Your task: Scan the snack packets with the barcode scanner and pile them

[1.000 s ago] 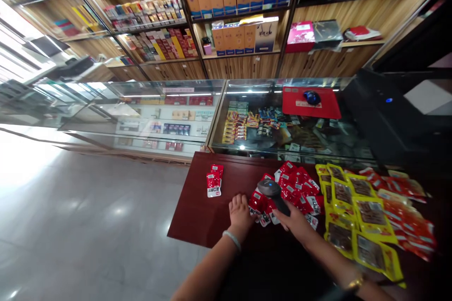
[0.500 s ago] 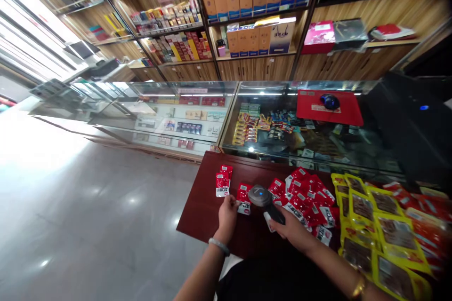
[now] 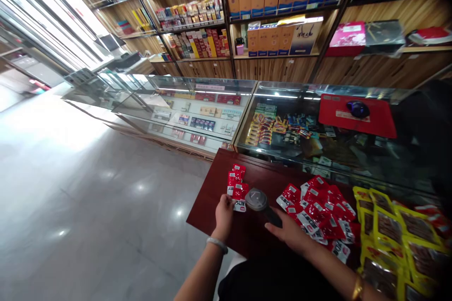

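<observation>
My left hand (image 3: pixel 224 210) pinches a small red snack packet (image 3: pixel 240 196) at the left part of the dark red table (image 3: pixel 208 202), beside a short stack of like packets (image 3: pixel 234 177). My right hand (image 3: pixel 287 231) grips the black handle of a barcode scanner (image 3: pixel 257 200), whose grey head sits right next to that packet. A heap of several red packets (image 3: pixel 319 209) lies just right of the scanner.
Yellow snack bags (image 3: pixel 395 228) cover the table's right side. Behind the table runs a glass display counter (image 3: pixel 282 127) with a red mouse pad and mouse (image 3: pixel 357 109) on top. Wooden shelves of boxed goods (image 3: pixel 275 14) line the back wall. Tiled floor (image 3: pixel 88 207) opens to the left.
My left hand drew one red packet out of the heap and slid it left toward the small stack. The scanner followed it leftward. The view shifted, so everything sits further right.
</observation>
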Demonstrator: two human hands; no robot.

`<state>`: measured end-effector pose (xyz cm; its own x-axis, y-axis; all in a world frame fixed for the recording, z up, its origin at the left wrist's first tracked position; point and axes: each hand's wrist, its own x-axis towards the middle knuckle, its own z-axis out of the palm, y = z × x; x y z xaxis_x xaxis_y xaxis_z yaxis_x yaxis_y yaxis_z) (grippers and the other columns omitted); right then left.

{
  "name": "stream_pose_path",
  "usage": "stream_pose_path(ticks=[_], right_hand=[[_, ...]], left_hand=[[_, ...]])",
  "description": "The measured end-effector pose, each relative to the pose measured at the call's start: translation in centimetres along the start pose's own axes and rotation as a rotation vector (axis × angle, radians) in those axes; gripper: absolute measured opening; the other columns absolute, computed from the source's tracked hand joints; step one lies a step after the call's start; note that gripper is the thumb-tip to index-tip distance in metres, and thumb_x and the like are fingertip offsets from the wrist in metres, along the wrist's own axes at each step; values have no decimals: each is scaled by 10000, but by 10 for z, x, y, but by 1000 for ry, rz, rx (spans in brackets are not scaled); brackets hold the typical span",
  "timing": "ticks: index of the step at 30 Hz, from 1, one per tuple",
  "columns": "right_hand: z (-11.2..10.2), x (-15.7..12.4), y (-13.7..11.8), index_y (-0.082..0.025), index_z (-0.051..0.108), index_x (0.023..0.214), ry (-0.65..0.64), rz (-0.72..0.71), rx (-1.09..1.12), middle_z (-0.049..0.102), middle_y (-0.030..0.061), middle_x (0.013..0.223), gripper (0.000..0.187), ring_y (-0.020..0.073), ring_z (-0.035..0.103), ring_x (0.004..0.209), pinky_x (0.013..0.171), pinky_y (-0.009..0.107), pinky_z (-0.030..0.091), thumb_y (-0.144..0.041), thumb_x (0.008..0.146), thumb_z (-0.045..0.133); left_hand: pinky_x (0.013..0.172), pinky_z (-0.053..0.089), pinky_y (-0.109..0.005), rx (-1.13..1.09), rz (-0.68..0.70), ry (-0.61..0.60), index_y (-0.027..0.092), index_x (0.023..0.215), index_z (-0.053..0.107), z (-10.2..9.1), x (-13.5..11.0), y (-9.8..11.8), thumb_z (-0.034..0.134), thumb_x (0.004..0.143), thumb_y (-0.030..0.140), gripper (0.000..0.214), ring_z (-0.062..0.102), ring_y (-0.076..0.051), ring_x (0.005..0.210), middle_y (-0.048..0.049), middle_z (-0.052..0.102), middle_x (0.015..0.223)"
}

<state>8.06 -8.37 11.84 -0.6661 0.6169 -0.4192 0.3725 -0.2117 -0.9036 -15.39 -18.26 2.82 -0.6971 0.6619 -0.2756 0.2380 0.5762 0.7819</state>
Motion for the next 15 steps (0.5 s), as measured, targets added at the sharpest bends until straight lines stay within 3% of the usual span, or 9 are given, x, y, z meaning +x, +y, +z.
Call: stream_pose_path(ticks=[6,8,10,13,15], right_hand=[[-4,-8,14,-162,633,1257,31,12,29,707,155,1243,568,331,650,1144,1036,498,461,-391,744,714],[-8,-13,16,-159,637,1250,58,0,30,710,156,1232,554,329,652,1136,1028,496,465,-369,743,713],[-14,-19,17,-156,641,1242,98,-2,38,721,149,1202,542,321,657,1115,1006,475,481,-349,740,715],[-25,-27,21,-169,661,1201,189,41,77,765,102,1021,511,292,696,975,882,408,548,-366,734,727],[-33,-33,26,-183,676,1156,242,86,110,753,48,819,478,252,704,795,739,349,569,-400,733,733]], left_hand=[[654,424,-256,92,-19,38,225,836,486,-27,30,-14,553,800,356,151,587,-162,701,5,613,780],[697,439,-286,215,3,23,220,827,514,-33,32,-11,563,800,365,155,594,-188,750,-15,617,801],[794,449,-340,404,71,89,210,849,554,-34,31,-3,577,805,371,169,592,-234,876,-57,625,891],[927,417,-404,597,213,199,194,967,584,-14,24,20,587,830,393,242,543,-282,1041,-115,604,1066],[924,419,-388,609,323,79,199,963,590,15,16,41,576,852,390,222,545,-265,1015,-103,609,1045]])
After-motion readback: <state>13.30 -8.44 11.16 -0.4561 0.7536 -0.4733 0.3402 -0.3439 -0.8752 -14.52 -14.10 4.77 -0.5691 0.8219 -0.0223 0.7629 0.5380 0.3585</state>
